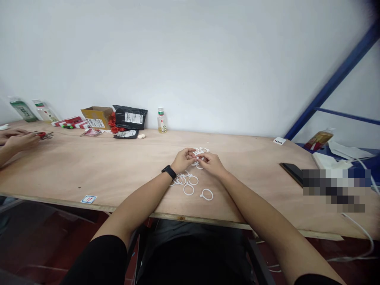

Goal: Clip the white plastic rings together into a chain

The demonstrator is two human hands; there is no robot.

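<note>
My left hand (pixel 183 160), with a black watch (pixel 169 171) on its wrist, and my right hand (pixel 211 163) meet fingertip to fingertip over the table. Between their pinched fingers is a small white plastic ring piece (pixel 197 158), mostly covered by the fingers. Several white rings with small knobs (pixel 204 149) lie just behind and under my hands. Nearer to me, more white rings overlap beside my left wrist, one ring (pixel 184 189) in front of them. A single ring (pixel 213 194) lies apart, to the right.
At the far left another person's hands (pixel 25 140) hold something red. Along the wall stand a cardboard box (pixel 102 118), black parcels (pixel 130 117) and a drink bottle (pixel 162 123). A phone (pixel 291 171), a white multi-port block (pixel 279 140) and cables are on the right.
</note>
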